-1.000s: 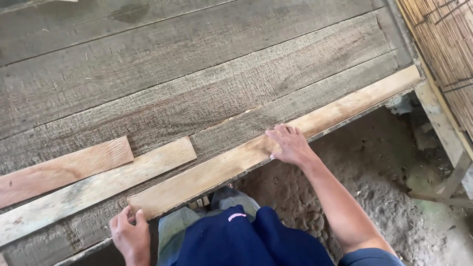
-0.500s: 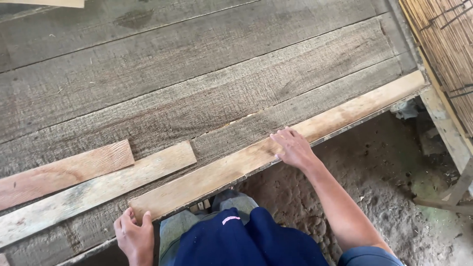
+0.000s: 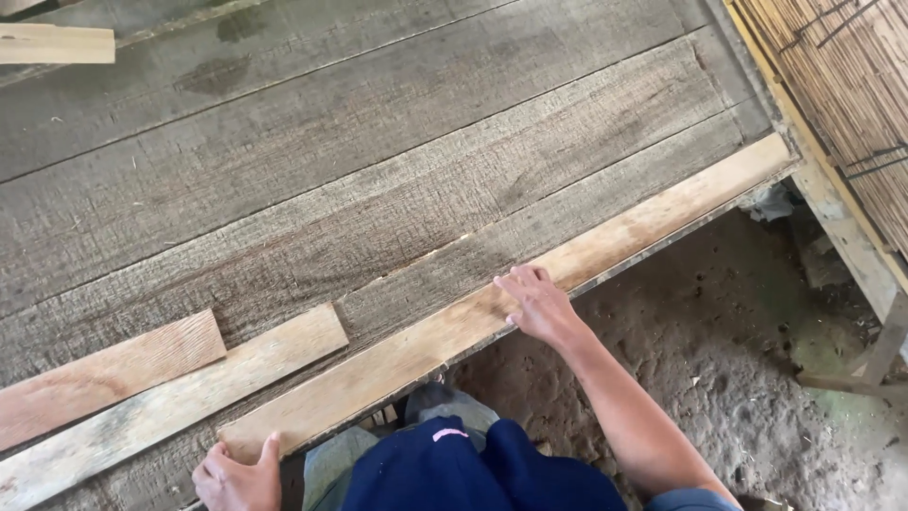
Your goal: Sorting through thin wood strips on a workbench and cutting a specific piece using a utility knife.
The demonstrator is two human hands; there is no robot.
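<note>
Plank (image 3: 530, 279) was laid along the floor's (image 3: 378, 170) near edge, its long axis running near-left to far-right, its left end gripped by the left hand (image 3: 236, 478), its middle pressed under the flat right hand (image 3: 539, 305).

A long pale wooden plank (image 3: 530, 293) lies flat and slanted along the grey plank floor's open edge.

Rustic building site: rough plank floor (image 3: 378, 170), bare dirt (image 3: 719, 360), bamboo wall (image 3: 851, 85).
</note>
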